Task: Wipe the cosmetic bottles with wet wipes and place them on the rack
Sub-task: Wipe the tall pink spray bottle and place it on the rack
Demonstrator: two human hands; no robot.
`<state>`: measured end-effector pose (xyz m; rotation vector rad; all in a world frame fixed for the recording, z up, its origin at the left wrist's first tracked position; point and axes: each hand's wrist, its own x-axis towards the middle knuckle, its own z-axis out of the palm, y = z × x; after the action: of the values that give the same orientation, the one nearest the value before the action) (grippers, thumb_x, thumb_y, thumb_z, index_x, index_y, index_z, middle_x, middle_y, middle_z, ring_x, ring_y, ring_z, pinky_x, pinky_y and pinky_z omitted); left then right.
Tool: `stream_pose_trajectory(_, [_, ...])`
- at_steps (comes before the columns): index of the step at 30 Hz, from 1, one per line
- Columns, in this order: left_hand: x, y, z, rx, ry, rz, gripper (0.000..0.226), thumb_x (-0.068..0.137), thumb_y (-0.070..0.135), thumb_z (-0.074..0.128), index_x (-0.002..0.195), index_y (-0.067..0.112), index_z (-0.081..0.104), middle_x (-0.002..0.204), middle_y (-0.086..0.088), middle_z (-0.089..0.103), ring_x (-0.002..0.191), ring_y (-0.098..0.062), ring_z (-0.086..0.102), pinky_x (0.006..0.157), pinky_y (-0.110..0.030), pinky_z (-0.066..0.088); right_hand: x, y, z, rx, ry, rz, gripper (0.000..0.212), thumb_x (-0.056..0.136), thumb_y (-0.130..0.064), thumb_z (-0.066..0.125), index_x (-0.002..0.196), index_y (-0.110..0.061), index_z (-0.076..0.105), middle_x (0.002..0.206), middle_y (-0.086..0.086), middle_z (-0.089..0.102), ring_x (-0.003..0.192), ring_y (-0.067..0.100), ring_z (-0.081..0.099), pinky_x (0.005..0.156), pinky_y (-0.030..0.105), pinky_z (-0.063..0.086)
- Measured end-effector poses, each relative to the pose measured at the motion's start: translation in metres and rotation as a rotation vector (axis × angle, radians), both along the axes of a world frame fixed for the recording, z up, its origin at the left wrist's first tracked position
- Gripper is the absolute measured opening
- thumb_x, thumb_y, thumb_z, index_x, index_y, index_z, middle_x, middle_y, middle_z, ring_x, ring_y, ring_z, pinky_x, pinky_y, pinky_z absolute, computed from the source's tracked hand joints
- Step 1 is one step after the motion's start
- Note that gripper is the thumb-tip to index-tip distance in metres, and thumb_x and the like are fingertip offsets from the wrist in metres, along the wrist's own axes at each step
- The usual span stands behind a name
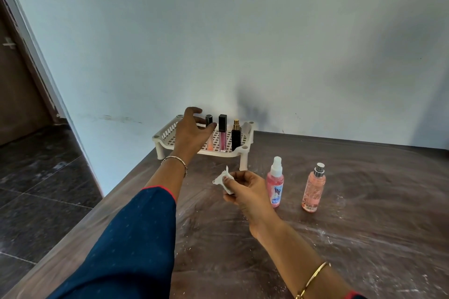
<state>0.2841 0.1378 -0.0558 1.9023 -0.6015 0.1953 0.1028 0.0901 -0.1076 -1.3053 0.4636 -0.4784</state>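
My left hand (192, 128) hangs over the rack (165, 132), fingers spread apart and holding nothing. The fingertips are just in front of the peach tube (210, 144); I cannot tell whether they touch it.

The rack sits at the far left corner of the tabletop (364, 201), against the wall. It carries three upright items in a row: the peach tube, a pink gloss tube (222, 137) and a black bottle (235, 138).

My right hand (245, 192) pinches a crumpled wet wipe (222, 181) between thumb and fingers, nearer the middle.

Two pink spray bottles stand on the tabletop right of the rack's front leg, not yet racked: one with a white cap (275, 184) and one with a silver cap (314, 188).

My worry is the rack row. The tubes are slim, tall and close together on a gridded floor, so a careless brush from my spread fingers could topple one into the next.

The white-capped bottle stands just beside my right hand, and a sideways swing there could knock it over. I also expect damp bottles to slip in my grip.
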Motion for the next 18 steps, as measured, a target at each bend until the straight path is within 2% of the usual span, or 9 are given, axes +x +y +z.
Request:
stream_pose_trajectory(2, [-0.005, 0.002, 0.005, -0.035, -0.009, 0.009, 0.065, 0.077, 0.028, 0.077, 0.129, 0.017, 0.040, 0.110, 0.000, 0.058, 0.088, -0.014, 0.060, 0.078, -0.027, 0.049, -0.005, 0.000, 0.003, -0.001, -0.002, -0.004, 0.013, 0.087, -0.014, 0.068, 0.098, -0.007, 0.064, 0.089, 0.005, 0.069, 0.078, 0.009, 0.064, 0.070, 0.022, 0.057])
stream_pose_trajectory(4, [-0.011, 0.004, 0.009, -0.075, -0.045, 0.035, 0.073, 0.075, 0.028, 0.079, 0.133, 0.016, 0.036, 0.122, -0.004, 0.051, 0.103, -0.018, 0.056, 0.089, -0.033, 0.048, -0.010, 0.001, 0.005, -0.004, 0.003, -0.011, 0.014, 0.087, -0.014, 0.068, 0.099, -0.007, 0.064, 0.091, 0.007, 0.069, 0.080, 0.011, 0.063, 0.071, 0.023, 0.057])
stream_pose_trajectory(6, [-0.021, 0.006, 0.013, -0.099, -0.092, 0.048, 0.074, 0.076, 0.028, 0.078, 0.135, 0.014, 0.035, 0.130, -0.007, 0.045, 0.117, -0.022, 0.049, 0.100, -0.038, 0.043, -0.019, 0.002, 0.008, -0.010, 0.000, -0.024, 0.014, 0.087, -0.012, 0.067, 0.099, -0.005, 0.064, 0.089, 0.007, 0.068, 0.077, 0.011, 0.062, 0.070, 0.023, 0.056])
stream_pose_trajectory(8, [-0.036, 0.006, 0.019, -0.087, -0.158, 0.047, 0.071, 0.077, 0.028, 0.075, 0.135, 0.014, 0.038, 0.134, -0.007, 0.044, 0.122, -0.024, 0.044, 0.102, -0.036, 0.039, -0.031, 0.003, 0.011, -0.018, -0.015, -0.037, 0.012, 0.087, -0.011, 0.067, 0.097, -0.005, 0.064, 0.083, 0.004, 0.066, 0.073, 0.009, 0.061, 0.067, 0.022, 0.055])
stream_pose_trajectory(10, [-0.056, 0.003, 0.026, -0.052, -0.243, 0.039, 0.058, 0.079, 0.029, 0.072, 0.130, 0.016, 0.046, 0.131, -0.006, 0.048, 0.120, -0.023, 0.044, 0.096, -0.029, 0.037, -0.044, 0.003, 0.013, -0.021, -0.021, -0.050, 0.011, 0.087, -0.010, 0.067, 0.097, -0.005, 0.064, 0.080, 0.002, 0.064, 0.071, 0.009, 0.059, 0.068, 0.024, 0.053])
stream_pose_trajectory(12, [-0.083, -0.003, 0.034, -0.037, -0.295, -0.006, 0.040, 0.081, 0.029, 0.070, 0.117, 0.019, 0.058, 0.120, -0.002, 0.055, 0.108, -0.019, 0.049, 0.089, -0.028, 0.039, -0.059, 0.003, 0.015, -0.029, -0.013, -0.070, 0.012, 0.087, -0.011, 0.067, 0.096, -0.004, 0.064, 0.079, 0.002, 0.063, 0.072, 0.009, 0.059, 0.071, 0.028, 0.054])
stream_pose_trajectory(15, [-0.122, -0.017, 0.045, 0.003, -0.303, -0.194, 0.012, 0.087, 0.027, 0.065, 0.098, 0.022, 0.065, 0.101, 0.007, 0.063, 0.088, -0.009, 0.057, 0.075, -0.020, 0.041, -0.084, 0.001, 0.013, -0.027, -0.004, -0.100, 0.008, 0.087, -0.011, 0.067, 0.092, -0.006, 0.064, 0.077, 0.000, 0.063, 0.068, 0.006, 0.058, 0.063, 0.021, 0.053])
stream_pose_trajectory(17, [-0.144, -0.028, 0.048, 0.126, -0.265, -0.403, 0.011, 0.091, 0.027, 0.061, 0.098, 0.021, 0.068, 0.099, 0.008, 0.068, 0.086, -0.007, 0.060, 0.073, -0.017, 0.043, -0.101, -0.001, 0.012, -0.011, -0.003, -0.130, 0.008, 0.087, -0.011, 0.067, 0.092, -0.007, 0.064, 0.077, 0.000, 0.064, 0.066, 0.005, 0.058, 0.061, 0.018, 0.052])
stream_pose_trajectory(18, [-0.153, -0.034, 0.048, 0.230, -0.254, -0.492, 0.014, 0.092, 0.029, 0.061, 0.101, 0.022, 0.069, 0.101, 0.007, 0.069, 0.088, -0.007, 0.060, 0.076, -0.020, 0.045, -0.109, -0.003, 0.011, -0.004, -0.003, -0.145, 0.010, 0.087, -0.012, 0.067, 0.094, -0.005, 0.064, 0.078, 0.002, 0.064, 0.066, 0.006, 0.059, 0.061, 0.017, 0.052])
